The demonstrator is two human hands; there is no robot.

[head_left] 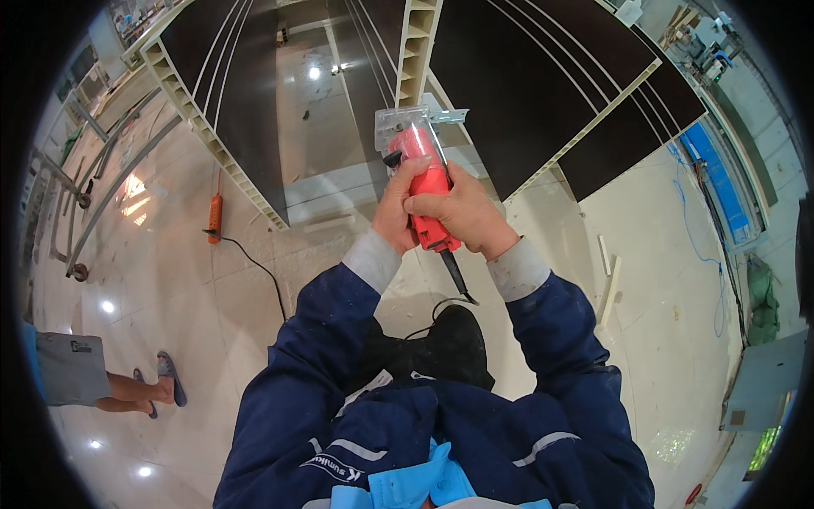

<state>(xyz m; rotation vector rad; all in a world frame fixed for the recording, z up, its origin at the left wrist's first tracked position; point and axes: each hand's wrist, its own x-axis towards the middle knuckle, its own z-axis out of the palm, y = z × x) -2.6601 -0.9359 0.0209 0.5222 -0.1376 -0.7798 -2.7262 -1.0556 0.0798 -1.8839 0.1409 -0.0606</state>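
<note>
Both my hands are wrapped round a red corded trim router (432, 181) with a clear plastic base. My left hand (395, 209) grips its left side, the thumb lying on the red body. On the other side, my right hand (468, 210) closes over the body near its cord end. The router's base sits at the near end of the middle dark hollow panel (417, 53), whose pale edge shows open cells. Whether the bit touches the panel is hidden. A black cord runs from the tool down toward my legs.
More dark hollow panels with white lines stand left (246, 102) and right (526, 93). An orange power socket (215, 218) with a cord lies on the tiled floor. Pale offcut strips (608, 293) lie at right. A person in sandals (172, 378) stands at left, near a metal-framed cart (80, 201).
</note>
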